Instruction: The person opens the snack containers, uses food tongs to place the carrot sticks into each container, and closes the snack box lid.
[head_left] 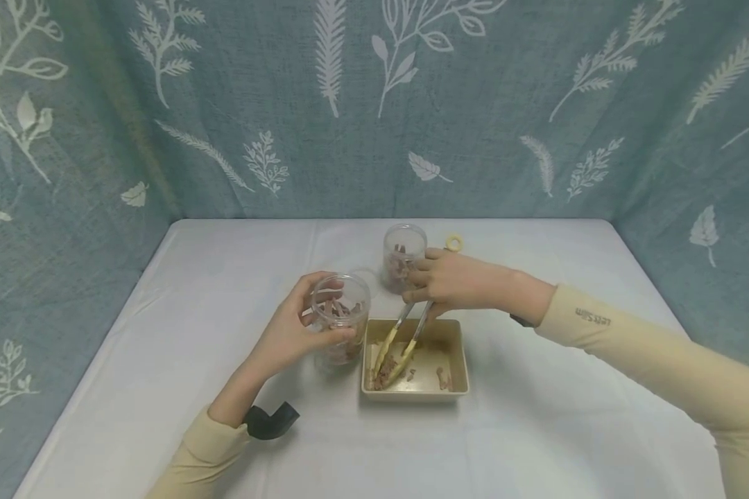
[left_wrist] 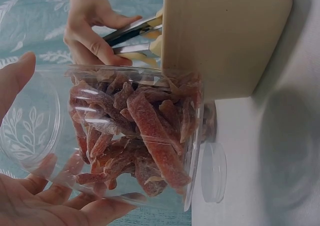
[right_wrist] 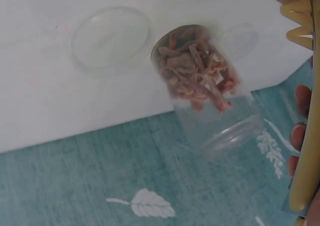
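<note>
My left hand (head_left: 296, 326) grips a clear plastic jar (head_left: 349, 312), thumb on the near side and fingers round the far side. Reddish-brown dried strips (left_wrist: 155, 136) fill its lower part. My right hand (head_left: 458, 281) holds metal tongs (head_left: 421, 324) with yellow tips, slanting down into a beige rectangular tray (head_left: 458, 360). The tong tips are slightly apart, at the left of the tray, where small dried pieces (head_left: 383, 371) are heaped. A few more pieces (head_left: 442, 378) lie along the tray's right side.
A second clear jar (head_left: 406, 242) with similar strips stands behind the tray, close to my right hand. Clear round lids (right_wrist: 110, 38) lie on the white cloth of the table (head_left: 537, 430). Patterned blue-green curtains (head_left: 362, 166) stand round the table's back and sides.
</note>
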`<state>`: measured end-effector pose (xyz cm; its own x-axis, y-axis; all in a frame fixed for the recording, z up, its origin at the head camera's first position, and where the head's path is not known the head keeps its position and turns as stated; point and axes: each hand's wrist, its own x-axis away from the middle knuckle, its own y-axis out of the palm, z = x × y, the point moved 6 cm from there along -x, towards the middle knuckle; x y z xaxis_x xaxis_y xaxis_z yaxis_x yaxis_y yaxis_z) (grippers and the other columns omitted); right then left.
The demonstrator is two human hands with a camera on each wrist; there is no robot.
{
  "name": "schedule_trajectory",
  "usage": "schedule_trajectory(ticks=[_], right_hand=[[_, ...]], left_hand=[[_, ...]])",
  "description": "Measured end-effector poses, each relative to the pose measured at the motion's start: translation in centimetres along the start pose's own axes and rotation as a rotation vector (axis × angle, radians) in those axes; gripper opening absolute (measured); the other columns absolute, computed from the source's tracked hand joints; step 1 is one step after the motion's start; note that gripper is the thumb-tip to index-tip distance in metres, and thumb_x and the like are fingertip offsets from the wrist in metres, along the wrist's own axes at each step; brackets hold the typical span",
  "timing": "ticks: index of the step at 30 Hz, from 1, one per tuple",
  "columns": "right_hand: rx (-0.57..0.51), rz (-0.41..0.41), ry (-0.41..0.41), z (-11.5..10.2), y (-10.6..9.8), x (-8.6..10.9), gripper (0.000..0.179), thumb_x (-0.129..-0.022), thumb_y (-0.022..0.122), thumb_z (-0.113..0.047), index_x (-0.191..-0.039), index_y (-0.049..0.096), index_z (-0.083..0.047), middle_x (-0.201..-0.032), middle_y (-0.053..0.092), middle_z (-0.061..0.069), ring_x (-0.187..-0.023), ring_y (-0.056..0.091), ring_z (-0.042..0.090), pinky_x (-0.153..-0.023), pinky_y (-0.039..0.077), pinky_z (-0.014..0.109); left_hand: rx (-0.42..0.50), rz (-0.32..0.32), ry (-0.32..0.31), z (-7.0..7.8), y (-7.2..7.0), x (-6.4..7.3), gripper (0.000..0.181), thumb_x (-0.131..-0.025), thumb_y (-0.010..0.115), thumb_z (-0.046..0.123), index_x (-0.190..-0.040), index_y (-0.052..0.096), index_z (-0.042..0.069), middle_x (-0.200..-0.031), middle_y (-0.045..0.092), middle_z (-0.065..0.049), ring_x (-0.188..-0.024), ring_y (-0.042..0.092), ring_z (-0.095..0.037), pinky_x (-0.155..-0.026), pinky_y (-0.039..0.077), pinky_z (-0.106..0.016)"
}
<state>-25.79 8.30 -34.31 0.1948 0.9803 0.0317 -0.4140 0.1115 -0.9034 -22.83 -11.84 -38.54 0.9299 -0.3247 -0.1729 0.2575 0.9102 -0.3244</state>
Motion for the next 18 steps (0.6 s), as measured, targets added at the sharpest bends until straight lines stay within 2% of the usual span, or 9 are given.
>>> schedule_trajectory(ticks=[5, 11, 18], right_hand=[[-0.039, 0.042, 0.012, 0.1, -0.1, 0.4, 0.050, -0.071, 0.063, -0.056, -0.108, 0.068, -0.023, -0.099, 0.066, -0.003, -0.086, 0.055, 0.015, -0.070, 0.041, 0.027], [-0.065, 0.072, 0.038, 0.3, 0.2, 1.3, 0.042, -0.072, 0.064, -0.054, -0.102, 0.069, -0.024, -0.077, 0.060, -0.006, -0.067, 0.048, 0.013, -0.062, 0.036, 0.027], [-0.140, 0.154, 0.054, 0.6, 0.0, 2.7, 0.043, -0.074, 0.063, -0.053, -0.102, 0.068, -0.021, -0.072, 0.055, -0.006, -0.062, 0.043, 0.012, -0.059, 0.031, 0.025]], left_hand=[[0.003, -0.004, -0.003, -0.1, 0.0, 0.0, 0.079, -0.071, 0.081, 0.020, -0.136, 0.036, 0.017, -0.133, 0.047, -0.007, -0.122, 0.047, -0.026, -0.103, 0.039, -0.048], [-0.011, -0.010, -0.007, 0.1, 0.0, 0.1, 0.078, -0.071, 0.081, 0.022, -0.135, 0.036, 0.020, -0.133, 0.047, -0.005, -0.121, 0.048, -0.027, -0.103, 0.039, -0.047], [-0.031, -0.009, -0.003, 0.3, 0.0, 0.2, 0.077, -0.071, 0.081, 0.024, -0.134, 0.037, 0.023, -0.133, 0.047, -0.003, -0.121, 0.048, -0.025, -0.102, 0.039, -0.048]])
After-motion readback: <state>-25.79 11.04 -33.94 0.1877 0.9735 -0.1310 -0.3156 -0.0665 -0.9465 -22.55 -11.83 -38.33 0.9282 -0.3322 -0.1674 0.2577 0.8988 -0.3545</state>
